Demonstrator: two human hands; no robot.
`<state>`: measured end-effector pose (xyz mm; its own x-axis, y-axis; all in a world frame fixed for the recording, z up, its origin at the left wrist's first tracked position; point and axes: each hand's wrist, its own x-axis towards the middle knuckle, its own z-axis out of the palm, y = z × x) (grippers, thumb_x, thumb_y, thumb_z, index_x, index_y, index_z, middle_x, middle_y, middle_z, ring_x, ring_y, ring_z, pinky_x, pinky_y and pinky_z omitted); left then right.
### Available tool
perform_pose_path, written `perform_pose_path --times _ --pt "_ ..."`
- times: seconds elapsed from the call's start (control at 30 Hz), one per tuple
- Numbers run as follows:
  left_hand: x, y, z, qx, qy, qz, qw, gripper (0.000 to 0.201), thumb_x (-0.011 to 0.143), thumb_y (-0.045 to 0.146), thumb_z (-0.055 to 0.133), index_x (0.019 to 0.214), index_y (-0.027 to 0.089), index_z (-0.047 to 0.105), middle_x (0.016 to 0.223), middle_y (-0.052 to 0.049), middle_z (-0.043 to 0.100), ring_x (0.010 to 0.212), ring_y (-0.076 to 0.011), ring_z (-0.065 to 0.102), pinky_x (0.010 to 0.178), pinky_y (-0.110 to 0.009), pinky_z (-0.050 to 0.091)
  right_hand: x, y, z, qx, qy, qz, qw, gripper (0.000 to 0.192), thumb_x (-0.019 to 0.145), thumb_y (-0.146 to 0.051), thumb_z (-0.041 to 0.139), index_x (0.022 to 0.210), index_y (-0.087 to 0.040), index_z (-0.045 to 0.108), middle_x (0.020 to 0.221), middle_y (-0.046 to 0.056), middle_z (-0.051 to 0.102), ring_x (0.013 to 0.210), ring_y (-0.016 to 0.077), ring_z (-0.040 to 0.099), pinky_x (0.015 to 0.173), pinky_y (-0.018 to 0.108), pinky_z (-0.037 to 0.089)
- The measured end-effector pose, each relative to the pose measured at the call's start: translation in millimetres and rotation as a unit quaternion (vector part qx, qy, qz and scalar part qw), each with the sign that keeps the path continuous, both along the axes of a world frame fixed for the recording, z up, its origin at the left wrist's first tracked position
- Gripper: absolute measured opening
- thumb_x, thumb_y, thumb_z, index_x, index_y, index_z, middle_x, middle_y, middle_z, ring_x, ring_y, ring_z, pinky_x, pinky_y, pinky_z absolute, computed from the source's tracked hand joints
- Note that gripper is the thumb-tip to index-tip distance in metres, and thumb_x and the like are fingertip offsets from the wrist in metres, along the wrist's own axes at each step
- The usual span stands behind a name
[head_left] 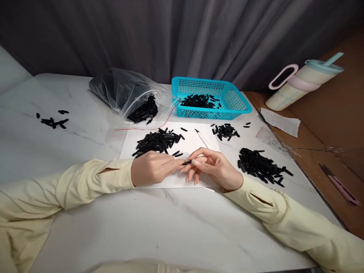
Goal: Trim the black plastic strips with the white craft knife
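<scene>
My right hand (214, 167) pinches a small, narrow black piece (187, 162) between thumb and forefinger, with its other fingers curled below. My left hand (157, 167) reaches in from the left, back of the hand up. Its fingers are closed together, and their tips meet the left end of the same piece; its thumb is hidden. Both hands are over a white sheet (170, 183). Just beyond my left hand lies a heap of similar black pieces (157, 141). A slim white pointed tool (203, 138) rests on the sheet beyond my right hand.
Behind the sheet are an open clear bag (113, 94) of black pieces and a blue basket (244, 110) holding more. Other piles (260, 165) lie right, and loose pieces (55, 122) far left. A tumbler (304, 85) and pink-handled cutter (341, 186) occupy brown cardboard.
</scene>
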<state>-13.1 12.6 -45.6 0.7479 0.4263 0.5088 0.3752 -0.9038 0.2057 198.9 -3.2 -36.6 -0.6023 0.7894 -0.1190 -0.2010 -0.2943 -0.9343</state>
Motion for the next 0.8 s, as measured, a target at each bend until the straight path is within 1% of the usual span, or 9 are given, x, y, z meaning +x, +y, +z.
perform_pose_path --times 0.13,0.27,0.33,0.47,0.53,0.6,0.73,0.8 --pt "-0.6 0.6 -0.9 0.054 0.011 -0.006 0.998 0.025 0.089 0.019 0.041 0.101 0.018 0.064 0.054 0.000 0.059 0.049 -0.0115 0.057 0.045 -0.021 0.039 0.6 0.9 -0.4 0.006 -0.001 0.007 1.000 0.016 0.084 -0.029 0.061 0.086 -0.015 0.054 0.078 0.007 0.070 0.060 0.0147 0.066 0.049 0.024 0.050" --pt "-0.2 -0.3 0.7 0.098 -0.007 -0.022 0.995 0.024 0.089 0.018 0.045 0.104 0.015 0.062 0.053 0.000 0.060 0.047 -0.0114 0.057 0.044 -0.021 0.039 1.2 1.2 -0.5 0.015 0.000 0.019 1.000 0.015 0.085 -0.027 0.060 0.086 -0.015 0.052 0.076 0.006 0.070 0.059 0.0140 0.064 0.049 0.023 0.050" --pt "0.0 -0.9 1.9 0.078 -0.018 -0.022 0.997 0.023 0.088 0.018 0.045 0.104 0.016 0.063 0.055 0.000 0.062 0.047 -0.0113 0.058 0.044 -0.021 0.040 1.6 1.2 -0.1 0.016 -0.001 0.022 1.000 0.015 0.085 -0.027 0.060 0.087 -0.015 0.051 0.076 0.006 0.069 0.059 0.0141 0.064 0.048 0.024 0.050" --pt "0.2 -1.8 3.4 -0.025 -0.003 0.014 1.000 0.024 0.089 0.026 0.045 0.102 0.020 0.065 0.058 -0.001 0.065 0.052 -0.0116 0.061 0.048 -0.019 0.044 2.3 1.2 0.5 0.014 -0.004 0.024 1.000 0.017 0.083 -0.029 0.062 0.087 -0.016 0.051 0.077 0.006 0.069 0.059 0.0143 0.064 0.048 0.024 0.050" --pt "0.2 -1.9 3.5 -0.046 -0.001 0.024 0.999 0.024 0.088 0.028 0.046 0.100 0.021 0.066 0.059 -0.002 0.066 0.053 -0.0120 0.061 0.049 -0.019 0.045 2.5 1.4 0.4 0.016 -0.004 0.026 1.000 0.017 0.083 -0.029 0.062 0.086 -0.016 0.051 0.078 0.006 0.069 0.059 0.0142 0.064 0.048 0.024 0.050" --pt "0.1 -1.9 3.4 -0.033 -0.004 0.020 0.999 0.023 0.088 0.027 0.046 0.098 0.021 0.066 0.059 -0.002 0.066 0.052 -0.0119 0.061 0.048 -0.020 0.044 2.6 1.5 0.3 0.019 -0.003 0.028 0.999 0.017 0.084 -0.028 0.061 0.087 -0.016 0.051 0.078 0.006 0.070 0.059 0.0139 0.064 0.048 0.024 0.049" --pt "0.0 -1.7 4.1 0.038 -0.012 -0.010 0.999 0.023 0.088 0.020 0.045 0.098 0.019 0.066 0.057 -0.001 0.065 0.048 -0.0109 0.059 0.045 -0.020 0.041 2.8 1.5 0.3 0.017 -0.002 0.032 0.999 0.015 0.084 -0.027 0.061 0.086 -0.016 0.051 0.079 0.006 0.070 0.060 0.0140 0.064 0.048 0.024 0.049" --pt "0.2 -1.8 5.2 0.039 -0.022 -0.024 0.999 0.022 0.087 0.018 0.047 0.098 0.019 0.066 0.055 0.000 0.064 0.046 -0.0102 0.058 0.044 -0.020 0.039 3.1 1.5 0.4 0.016 0.000 0.032 0.999 0.015 0.083 -0.026 0.062 0.086 -0.016 0.051 0.079 0.006 0.070 0.059 0.0140 0.064 0.048 0.024 0.049"
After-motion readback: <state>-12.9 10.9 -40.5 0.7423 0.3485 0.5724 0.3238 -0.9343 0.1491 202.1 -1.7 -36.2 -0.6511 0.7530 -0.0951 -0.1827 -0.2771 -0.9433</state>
